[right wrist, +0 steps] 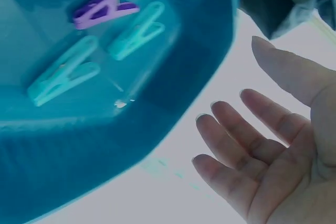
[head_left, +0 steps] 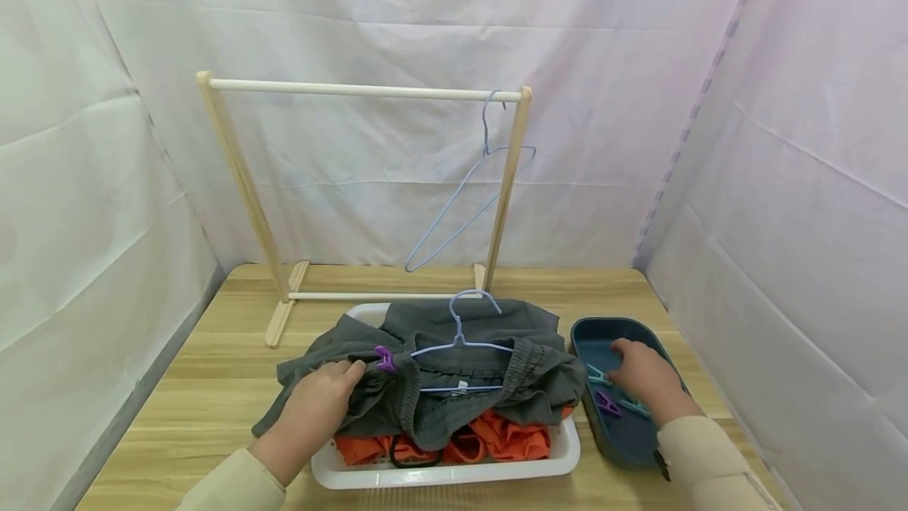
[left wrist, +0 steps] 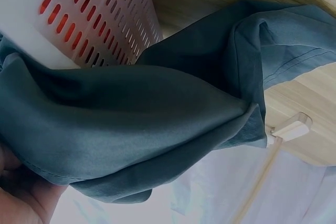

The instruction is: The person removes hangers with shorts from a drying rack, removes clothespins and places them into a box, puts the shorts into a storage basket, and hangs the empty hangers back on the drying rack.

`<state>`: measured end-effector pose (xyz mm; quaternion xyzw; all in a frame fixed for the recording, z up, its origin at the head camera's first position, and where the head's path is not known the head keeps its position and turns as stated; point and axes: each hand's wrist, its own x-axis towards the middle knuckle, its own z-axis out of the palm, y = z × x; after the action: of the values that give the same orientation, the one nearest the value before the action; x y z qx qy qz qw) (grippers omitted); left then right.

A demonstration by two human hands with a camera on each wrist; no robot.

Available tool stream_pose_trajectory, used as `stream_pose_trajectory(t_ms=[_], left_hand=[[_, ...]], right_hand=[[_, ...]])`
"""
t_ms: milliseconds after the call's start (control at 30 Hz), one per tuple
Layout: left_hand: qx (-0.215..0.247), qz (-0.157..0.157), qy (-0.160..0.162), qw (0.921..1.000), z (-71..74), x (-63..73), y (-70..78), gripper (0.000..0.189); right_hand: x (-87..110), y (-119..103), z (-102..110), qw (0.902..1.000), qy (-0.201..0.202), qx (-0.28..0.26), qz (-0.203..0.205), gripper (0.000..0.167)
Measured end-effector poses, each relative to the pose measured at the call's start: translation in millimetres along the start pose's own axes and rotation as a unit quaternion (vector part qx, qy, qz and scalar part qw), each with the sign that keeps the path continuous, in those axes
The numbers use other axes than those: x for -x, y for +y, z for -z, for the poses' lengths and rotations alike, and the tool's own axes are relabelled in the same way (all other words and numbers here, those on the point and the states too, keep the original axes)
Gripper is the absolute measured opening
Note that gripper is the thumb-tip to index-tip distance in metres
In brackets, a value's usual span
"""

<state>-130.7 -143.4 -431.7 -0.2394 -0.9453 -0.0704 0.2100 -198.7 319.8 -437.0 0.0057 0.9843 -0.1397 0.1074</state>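
Observation:
Dark grey pants (head_left: 475, 318) with a gathered waistband lie over a white basket (head_left: 426, 478), a light blue hanger (head_left: 459, 344) set in the waist. A purple clothespin (head_left: 384, 359) clips the waistband's left side. Beside that clip, my left hand (head_left: 315, 404) grips the grey fabric; the left wrist view shows fingers (left wrist: 26, 195) at the cloth's edge. My right hand (head_left: 647, 377) is over the dark blue tray (head_left: 624, 448), fingers spread and holding nothing in the right wrist view. Inside the tray lie a purple clothespin (right wrist: 106, 3) and two teal clothespins (right wrist: 63, 72) (right wrist: 136, 31).
Behind the basket stands a wooden rack (head_left: 355, 90), and a second blue hanger (head_left: 454, 203) hangs near its right post. Orange clothing (head_left: 511, 440) lies under the pants. White curtains (head_left: 794, 140) enclose the wooden table (head_left: 191, 385) at the back and sides.

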Motion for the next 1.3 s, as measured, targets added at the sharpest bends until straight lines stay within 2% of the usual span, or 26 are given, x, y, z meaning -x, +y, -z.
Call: stream_pose_trajectory(t_ms=[333,800,1133,1300], left_hand=[[0.001,-0.002,-0.001,1.0000,-0.2,-0.3,-1.1,0.030],[0.002,-0.003,0.003,1.0000,-0.3,0.1,-0.3,0.028],[0.005,0.002,-0.003,1.0000,0.1,-0.3,-0.3,0.030],[0.005,0.004,-0.005,1.0000,-0.2,-0.2,-0.1,0.030]], right_hand=[[14.3,-15.5,4.4,0.9977,0.060,-0.027,0.012,0.057],[34.2,-47.7,18.5,0.9875,0.138,-0.056,0.051,0.060],[55.6,-72.6,35.1,0.9719,0.201,-0.063,0.105,0.057],[66.3,-85.7,40.9,0.9603,0.235,-0.067,0.134,0.055]])
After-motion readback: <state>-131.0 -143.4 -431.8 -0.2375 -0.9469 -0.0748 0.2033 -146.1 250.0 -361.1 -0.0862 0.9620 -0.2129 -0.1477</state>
